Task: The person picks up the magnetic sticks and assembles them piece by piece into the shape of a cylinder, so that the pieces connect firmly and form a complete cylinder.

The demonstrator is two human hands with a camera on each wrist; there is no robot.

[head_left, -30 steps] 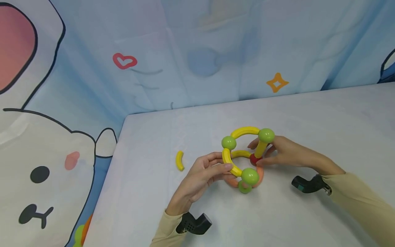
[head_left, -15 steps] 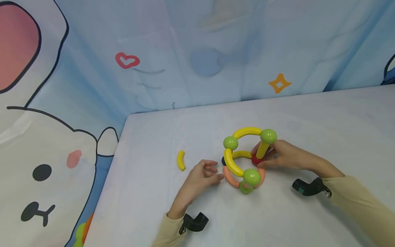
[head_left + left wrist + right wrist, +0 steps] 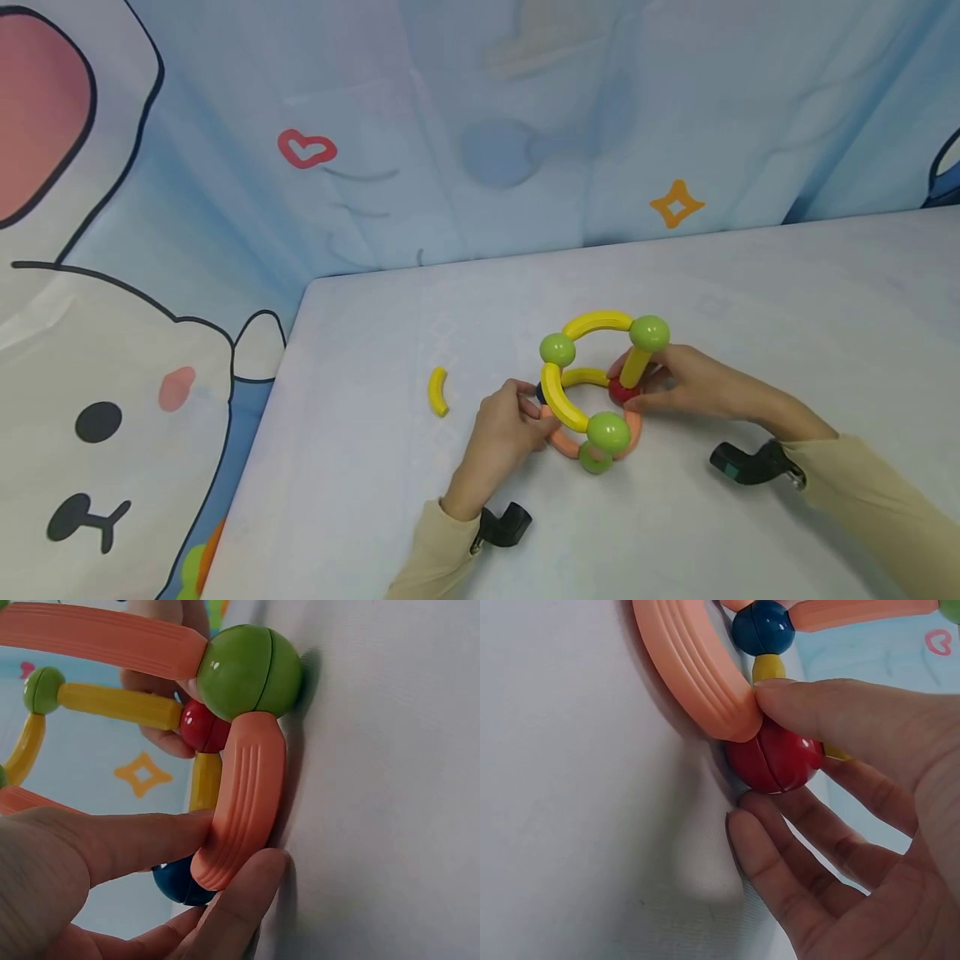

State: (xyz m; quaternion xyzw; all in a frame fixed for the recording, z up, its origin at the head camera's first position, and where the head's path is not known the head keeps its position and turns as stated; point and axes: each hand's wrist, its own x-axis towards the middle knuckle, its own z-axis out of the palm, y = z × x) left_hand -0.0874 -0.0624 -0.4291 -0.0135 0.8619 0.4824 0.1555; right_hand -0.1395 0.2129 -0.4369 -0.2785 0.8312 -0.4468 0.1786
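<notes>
Both hands steady the ball-and-rod plastic toy frame [image 3: 592, 392] on the white tabletop [image 3: 750, 300]: left hand [image 3: 510, 429] pinches its curved orange plastic rod [image 3: 244, 799], right hand [image 3: 686, 385] grips its red ball joint [image 3: 774, 759].

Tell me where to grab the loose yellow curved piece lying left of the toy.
Pinch the loose yellow curved piece across its middle, from above. It lies flat on the table, apart from the rest, and its narrow arc leaves both long sides free.

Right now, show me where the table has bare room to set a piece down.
Bare: the table behind the toy frame, and left of the loose yellow piece. Crowded: around the frame, where both hands work.
</notes>
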